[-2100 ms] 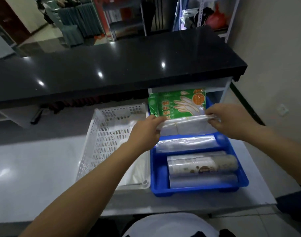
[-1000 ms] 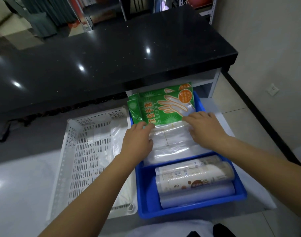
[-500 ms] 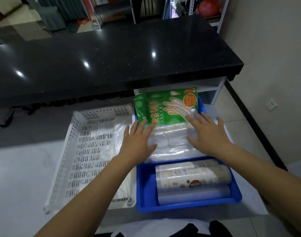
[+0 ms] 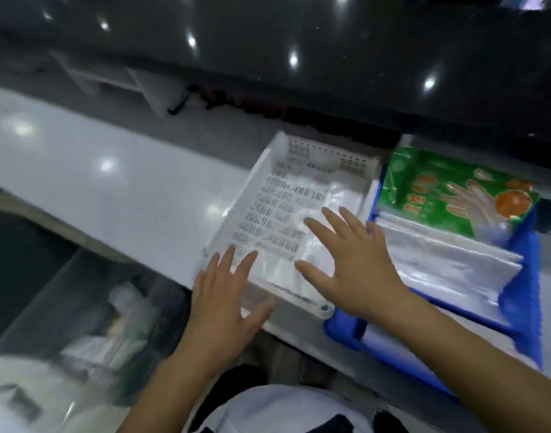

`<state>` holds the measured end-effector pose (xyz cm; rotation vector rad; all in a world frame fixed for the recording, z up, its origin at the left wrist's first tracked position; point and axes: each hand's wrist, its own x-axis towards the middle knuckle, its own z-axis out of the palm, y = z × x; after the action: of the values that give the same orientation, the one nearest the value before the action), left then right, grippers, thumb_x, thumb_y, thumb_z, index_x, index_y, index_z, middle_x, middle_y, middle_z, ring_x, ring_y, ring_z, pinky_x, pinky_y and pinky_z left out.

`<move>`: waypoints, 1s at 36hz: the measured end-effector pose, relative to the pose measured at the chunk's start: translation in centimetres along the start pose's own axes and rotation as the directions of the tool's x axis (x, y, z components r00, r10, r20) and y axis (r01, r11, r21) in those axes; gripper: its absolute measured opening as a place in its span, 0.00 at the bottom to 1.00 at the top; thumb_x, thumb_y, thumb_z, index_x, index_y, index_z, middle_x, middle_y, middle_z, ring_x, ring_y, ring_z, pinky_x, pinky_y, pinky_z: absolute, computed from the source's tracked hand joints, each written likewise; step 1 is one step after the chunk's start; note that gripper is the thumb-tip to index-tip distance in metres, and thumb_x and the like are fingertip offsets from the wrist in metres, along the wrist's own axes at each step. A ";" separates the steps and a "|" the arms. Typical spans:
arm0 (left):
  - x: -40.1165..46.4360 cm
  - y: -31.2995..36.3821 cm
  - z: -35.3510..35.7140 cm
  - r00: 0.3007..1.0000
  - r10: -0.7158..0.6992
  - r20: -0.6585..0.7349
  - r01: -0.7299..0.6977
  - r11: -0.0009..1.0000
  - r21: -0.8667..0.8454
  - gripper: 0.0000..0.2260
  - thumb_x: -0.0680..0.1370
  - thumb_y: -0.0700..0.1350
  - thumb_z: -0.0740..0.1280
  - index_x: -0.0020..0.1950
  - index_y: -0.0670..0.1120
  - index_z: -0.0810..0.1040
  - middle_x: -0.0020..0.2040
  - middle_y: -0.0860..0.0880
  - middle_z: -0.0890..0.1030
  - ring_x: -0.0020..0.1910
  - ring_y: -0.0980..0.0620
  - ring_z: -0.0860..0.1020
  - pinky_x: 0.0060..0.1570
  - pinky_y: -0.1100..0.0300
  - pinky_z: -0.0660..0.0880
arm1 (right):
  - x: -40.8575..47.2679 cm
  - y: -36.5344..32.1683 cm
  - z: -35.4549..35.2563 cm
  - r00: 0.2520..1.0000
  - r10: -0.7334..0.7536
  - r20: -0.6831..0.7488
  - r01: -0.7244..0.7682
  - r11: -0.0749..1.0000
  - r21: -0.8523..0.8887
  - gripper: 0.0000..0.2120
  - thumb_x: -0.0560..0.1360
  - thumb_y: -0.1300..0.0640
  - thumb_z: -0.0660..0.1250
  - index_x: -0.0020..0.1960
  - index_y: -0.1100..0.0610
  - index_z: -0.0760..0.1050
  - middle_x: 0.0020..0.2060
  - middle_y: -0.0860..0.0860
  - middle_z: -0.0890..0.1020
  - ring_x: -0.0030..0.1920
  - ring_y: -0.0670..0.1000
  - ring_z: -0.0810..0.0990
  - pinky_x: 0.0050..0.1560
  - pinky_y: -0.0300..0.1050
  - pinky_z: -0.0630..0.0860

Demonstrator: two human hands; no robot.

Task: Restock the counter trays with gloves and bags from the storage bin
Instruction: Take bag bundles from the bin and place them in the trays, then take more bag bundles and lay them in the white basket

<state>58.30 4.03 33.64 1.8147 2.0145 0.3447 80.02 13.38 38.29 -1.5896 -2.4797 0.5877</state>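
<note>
Clear plastic storage bin [image 4: 89,323] lies low and left of both spread, empty hands; left hand [image 4: 227,303] is nearer than right hand [image 4: 355,264].

green glove packs [image 4: 449,195] in blue tray [image 4: 521,295]

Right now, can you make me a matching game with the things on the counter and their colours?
Things:
1. glove packet
2. holey tray
3. tray under the glove packet
4. upper counter top

Colours:
A. blue
B. black
C. green
D. white

Pairs: 1-C, 2-D, 3-A, 4-B
</note>
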 end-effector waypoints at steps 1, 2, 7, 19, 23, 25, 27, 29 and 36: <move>-1.4 -1.1 -0.3 0.999 -0.050 -0.015 0.050 0.999 -0.001 0.36 0.74 0.71 0.55 0.78 0.66 0.45 0.80 0.58 0.41 0.78 0.55 0.39 0.77 0.48 0.41 | 0.8 -1.4 0.8 0.999 -0.046 0.027 0.045 0.999 0.009 0.36 0.73 0.28 0.48 0.78 0.41 0.56 0.80 0.49 0.55 0.80 0.53 0.48 0.76 0.63 0.46; -2.8 -2.1 -0.6 0.993 -0.117 -0.025 0.117 0.993 0.004 0.36 0.74 0.72 0.54 0.78 0.66 0.45 0.80 0.58 0.42 0.78 0.55 0.40 0.77 0.47 0.43 | 1.4 -2.9 1.7 0.994 -0.090 0.068 0.089 0.996 0.013 0.36 0.74 0.28 0.48 0.78 0.40 0.55 0.80 0.49 0.55 0.80 0.53 0.47 0.76 0.62 0.45; -10.1 -6.9 -1.0 0.893 -0.449 -0.019 0.450 0.893 0.023 0.37 0.74 0.72 0.56 0.77 0.67 0.40 0.81 0.56 0.40 0.80 0.50 0.40 0.77 0.46 0.46 | 2.5 -10.2 6.4 0.937 -0.264 0.229 0.250 0.964 0.088 0.34 0.75 0.29 0.50 0.78 0.39 0.54 0.80 0.47 0.54 0.80 0.52 0.47 0.76 0.61 0.47; -24.0 -18.0 -1.5 0.640 -0.766 0.061 0.766 0.629 -0.136 0.39 0.74 0.73 0.56 0.77 0.66 0.38 0.81 0.54 0.38 0.80 0.48 0.39 0.77 0.46 0.45 | -2.6 -24.3 16.5 0.718 -0.496 0.488 0.519 0.849 0.099 0.34 0.76 0.30 0.50 0.79 0.37 0.47 0.81 0.44 0.47 0.80 0.48 0.41 0.77 0.60 0.43; -27.1 -22.7 -1.9 0.659 -0.750 0.060 0.749 0.646 -0.149 0.39 0.75 0.71 0.58 0.78 0.64 0.39 0.82 0.52 0.40 0.80 0.46 0.41 0.76 0.45 0.46 | -4.8 -27.2 19.6 0.718 -0.415 0.559 0.498 0.867 0.004 0.34 0.77 0.30 0.51 0.79 0.37 0.45 0.81 0.46 0.45 0.80 0.50 0.40 0.77 0.60 0.42; -28.4 -24.8 -2.0 0.671 -0.738 0.067 0.738 0.656 -0.158 0.39 0.75 0.70 0.59 0.79 0.63 0.40 0.82 0.51 0.40 0.80 0.46 0.41 0.76 0.45 0.46 | -5.9 -28.2 20.9 0.728 -0.366 0.579 0.460 0.888 -0.018 0.35 0.76 0.30 0.52 0.79 0.37 0.45 0.81 0.46 0.46 0.80 0.51 0.41 0.77 0.61 0.44; -29.5 -26.8 -2.0 0.686 -0.721 0.095 0.724 0.665 -0.182 0.39 0.76 0.69 0.59 0.79 0.63 0.39 0.82 0.52 0.41 0.80 0.46 0.41 0.76 0.45 0.46 | -7.0 -29.2 22.1 0.742 -0.324 0.586 0.424 0.905 -0.036 0.35 0.76 0.29 0.52 0.79 0.36 0.45 0.81 0.45 0.46 0.80 0.50 0.41 0.77 0.61 0.45; -30.3 -28.2 -2.1 0.703 -0.696 0.145 0.710 0.671 -0.216 0.40 0.76 0.68 0.60 0.79 0.63 0.39 0.82 0.52 0.41 0.80 0.46 0.42 0.76 0.45 0.47 | -7.9 -30.0 23.2 0.747 -0.283 0.601 0.394 0.917 -0.059 0.35 0.76 0.29 0.52 0.78 0.36 0.45 0.81 0.45 0.45 0.80 0.50 0.41 0.77 0.61 0.46; -31.1 -33.5 -2.1 0.731 -0.639 0.238 0.682 0.692 -0.237 0.40 0.75 0.68 0.61 0.80 0.61 0.41 0.82 0.49 0.43 0.80 0.44 0.45 0.76 0.46 0.50 | -8.3 -32.7 25.6 0.790 -0.214 0.575 0.314 0.946 -0.079 0.36 0.74 0.27 0.52 0.78 0.34 0.46 0.81 0.44 0.45 0.80 0.50 0.42 0.77 0.62 0.47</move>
<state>29.83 -30.66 24.85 0.7992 2.2019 0.2763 47.88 -12.41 28.51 -1.1912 -3.1919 0.9298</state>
